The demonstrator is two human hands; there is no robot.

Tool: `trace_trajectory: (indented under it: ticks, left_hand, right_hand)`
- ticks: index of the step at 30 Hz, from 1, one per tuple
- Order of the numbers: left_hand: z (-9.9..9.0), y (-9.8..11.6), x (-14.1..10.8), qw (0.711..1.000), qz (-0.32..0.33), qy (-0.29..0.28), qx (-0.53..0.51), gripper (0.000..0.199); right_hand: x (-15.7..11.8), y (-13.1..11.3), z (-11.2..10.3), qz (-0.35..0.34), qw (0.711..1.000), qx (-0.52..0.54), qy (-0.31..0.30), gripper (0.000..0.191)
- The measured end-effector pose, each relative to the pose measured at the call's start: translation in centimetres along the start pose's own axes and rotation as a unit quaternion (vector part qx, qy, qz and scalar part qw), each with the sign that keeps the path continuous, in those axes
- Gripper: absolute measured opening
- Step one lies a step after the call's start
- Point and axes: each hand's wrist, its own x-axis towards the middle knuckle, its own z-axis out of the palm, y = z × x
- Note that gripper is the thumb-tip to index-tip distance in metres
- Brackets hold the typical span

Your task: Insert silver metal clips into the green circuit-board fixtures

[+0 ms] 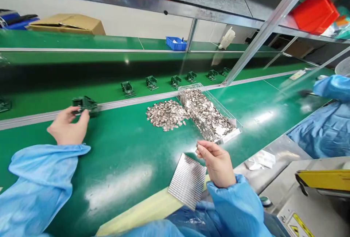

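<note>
At the left, my left hand [69,127] grips a dark green circuit-board part [88,105] between thumb and fingers, over the metal rail at the belt's edge. My right hand [220,164] is pinched shut on a small metal piece [197,145], most of it hidden by the fingertips. Just below that hand lies a ribbed silvery plate [187,181], tilted at the table's near edge. Beyond it, a clear plastic tray [237,132] holds a great many small metal pieces. A loose pile of the same pieces [166,115] lies against the tray's left side.
Several similar green parts [151,82] stand in a row on the dark green belt [106,89] behind the rail [136,100]. A metal post [257,36] rises right of the tray. Another person's blue sleeve [332,85] is at the right. Red bins [314,12] sit overhead.
</note>
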Motion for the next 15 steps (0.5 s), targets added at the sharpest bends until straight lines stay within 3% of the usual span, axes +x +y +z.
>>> trace_trajectory:
  ticks: [4,7,9,12,15]
  left_hand:
    - [-2.6,3.1,-8.7,0.994,0.092,-0.047,-0.028,0.028]
    - [-4.2,4.7,-12.5,0.981,0.151,-0.123,-0.01,0.025]
    - [-4.8,5.1,-13.6,0.969,0.186,-0.16,0.012,0.033]
    - [-4.9,5.0,-13.4,0.949,0.22,-0.223,0.038,0.063]
    - [-4.3,4.9,-12.0,0.902,0.257,-0.348,0.007,0.093]
  right_hand:
    - [-1.1,0.5,-0.1,0.018,0.999,0.03,-0.01,0.031]
    - [-1.9,0.8,-0.1,-0.019,0.999,-0.003,-0.027,0.027]
    - [-2.3,0.8,-0.1,-0.056,0.997,-0.038,-0.036,0.023]
    - [-3.1,0.8,-0.2,-0.083,0.993,-0.077,-0.03,0.02]
    - [-4.0,0.8,-0.6,-0.06,0.996,-0.066,-0.015,0.021]
